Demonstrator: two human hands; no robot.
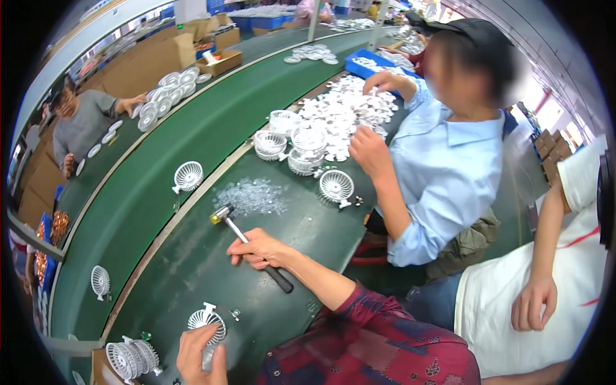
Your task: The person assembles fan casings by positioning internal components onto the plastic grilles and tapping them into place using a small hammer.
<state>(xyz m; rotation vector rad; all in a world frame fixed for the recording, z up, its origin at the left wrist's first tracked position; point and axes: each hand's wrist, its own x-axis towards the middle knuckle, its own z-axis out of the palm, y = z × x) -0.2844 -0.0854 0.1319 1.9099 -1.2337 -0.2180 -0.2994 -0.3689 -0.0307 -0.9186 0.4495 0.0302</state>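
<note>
My right hand [258,249] is closed around the shaft of a small hammer [277,280], which has a black grip and a yellow-tipped metal head. The hammer lies slanted just over the green table, its head near a scatter of small clear plastic pieces [251,195]. At the lower edge my left hand [190,357] has its thumb and fingers apart. Its fingertips overlap the near side of a white round fan cage [209,317]; whether they press on it I cannot tell. A small metal-and-green part [235,314] sits beside that cage.
A green conveyor belt [151,186] curves past the table, carrying single fan cages [188,176]. More cages [131,359] stand at lower left. Across the table, a co-worker in light blue [443,173] reaches over a heap of white parts [343,112]. Another person in white [539,301] is at right.
</note>
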